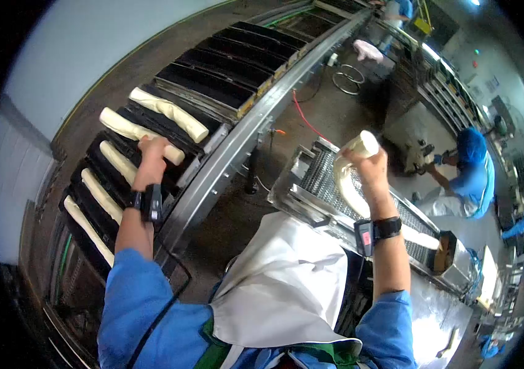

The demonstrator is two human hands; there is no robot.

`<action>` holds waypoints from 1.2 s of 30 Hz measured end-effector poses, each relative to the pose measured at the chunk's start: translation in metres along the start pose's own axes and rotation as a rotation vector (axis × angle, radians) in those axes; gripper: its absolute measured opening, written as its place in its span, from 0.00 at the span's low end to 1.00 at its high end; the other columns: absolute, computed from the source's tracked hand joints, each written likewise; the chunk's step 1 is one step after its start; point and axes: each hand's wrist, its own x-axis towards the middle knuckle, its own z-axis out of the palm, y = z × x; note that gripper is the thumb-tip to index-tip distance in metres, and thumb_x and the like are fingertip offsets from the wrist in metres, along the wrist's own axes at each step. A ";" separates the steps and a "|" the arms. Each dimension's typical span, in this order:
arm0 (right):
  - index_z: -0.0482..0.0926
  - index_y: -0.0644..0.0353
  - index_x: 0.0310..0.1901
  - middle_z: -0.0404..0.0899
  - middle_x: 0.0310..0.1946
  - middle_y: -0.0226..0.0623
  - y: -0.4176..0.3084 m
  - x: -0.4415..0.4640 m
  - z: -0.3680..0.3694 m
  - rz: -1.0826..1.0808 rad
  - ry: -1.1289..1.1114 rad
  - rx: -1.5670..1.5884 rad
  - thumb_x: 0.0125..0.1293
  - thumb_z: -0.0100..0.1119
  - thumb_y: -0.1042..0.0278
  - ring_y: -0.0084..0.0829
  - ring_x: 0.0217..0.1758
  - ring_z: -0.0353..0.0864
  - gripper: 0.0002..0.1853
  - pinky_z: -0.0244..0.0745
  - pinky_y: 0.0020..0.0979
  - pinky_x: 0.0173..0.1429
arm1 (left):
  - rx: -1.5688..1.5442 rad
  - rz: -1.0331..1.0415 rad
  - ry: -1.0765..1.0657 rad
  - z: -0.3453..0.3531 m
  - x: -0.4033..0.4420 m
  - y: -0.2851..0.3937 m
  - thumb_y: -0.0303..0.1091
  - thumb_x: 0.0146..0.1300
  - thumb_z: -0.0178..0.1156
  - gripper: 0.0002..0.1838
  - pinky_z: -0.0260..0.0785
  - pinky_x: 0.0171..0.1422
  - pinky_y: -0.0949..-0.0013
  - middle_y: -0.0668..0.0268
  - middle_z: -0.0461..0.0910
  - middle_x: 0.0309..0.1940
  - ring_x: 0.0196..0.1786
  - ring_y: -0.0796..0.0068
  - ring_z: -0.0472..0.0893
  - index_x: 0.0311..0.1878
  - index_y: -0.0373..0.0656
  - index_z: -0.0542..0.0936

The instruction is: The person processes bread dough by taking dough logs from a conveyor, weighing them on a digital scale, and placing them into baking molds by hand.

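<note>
Apparently partway along: four pale dough rolls (170,114) lie in black pans (95,215), while farther pans (231,52) show only dark interiors. The left hand's grip (153,150) curls closed over another roll (119,125) at the pans; the right hand's grip (369,165) wraps a smooth, soft-looking, drooping roll (344,181) above a metal-mesh conveyor (321,169).

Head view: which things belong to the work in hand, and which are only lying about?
In use:
dough, at left hand and right hand
black trays
mesh belt

Seemingly lying about:
red hose
pink bundle
</note>
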 end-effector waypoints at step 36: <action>0.76 0.63 0.42 0.79 0.36 0.47 0.101 0.068 -0.130 -0.148 -0.149 -1.109 0.48 0.70 0.70 0.49 0.38 0.80 0.19 0.78 0.42 0.42 | -0.092 0.353 -0.133 0.086 -0.054 0.068 0.22 0.55 0.59 0.43 0.46 0.76 0.61 0.48 0.53 0.72 0.75 0.56 0.53 0.73 0.35 0.50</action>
